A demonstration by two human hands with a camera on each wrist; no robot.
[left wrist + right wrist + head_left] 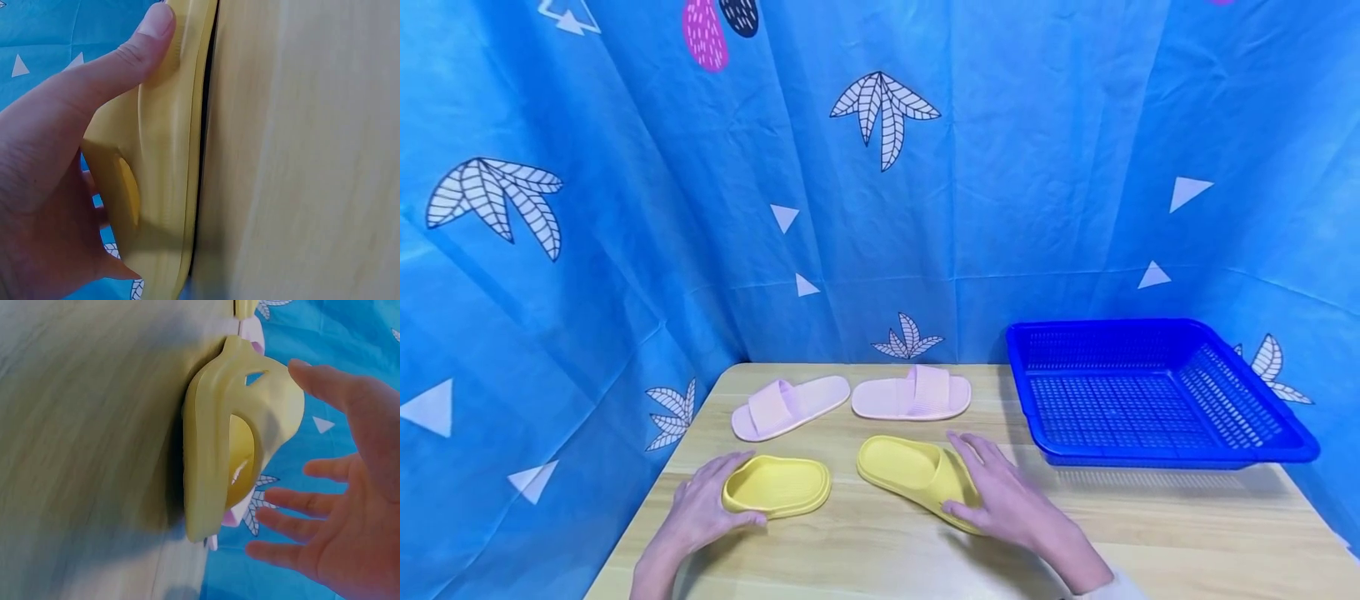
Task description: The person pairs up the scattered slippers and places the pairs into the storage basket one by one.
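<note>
Two yellow slippers lie on the wooden table in the head view. My left hand point(703, 504) grips the toe end of the left yellow slipper point(793, 483). Its thumb lies along the slipper's side in the left wrist view, while the other fingers are mostly hidden behind. Around the toe end of the right yellow slipper point(895, 462), my right hand point(1011, 500) is spread. The right wrist view shows this hand point(350, 506) with straight fingers apart from the slipper point(209, 425); the thumb tip is right beside its strap, and contact is unclear.
Behind the yellow pair lie two pink slippers, the left one point(820, 396) slanted and the right one point(880, 398) nearly sideways. A blue plastic basket point(1165, 455) stands at the table's right side. A blue patterned curtain point(880, 225) hangs along the back and sides.
</note>
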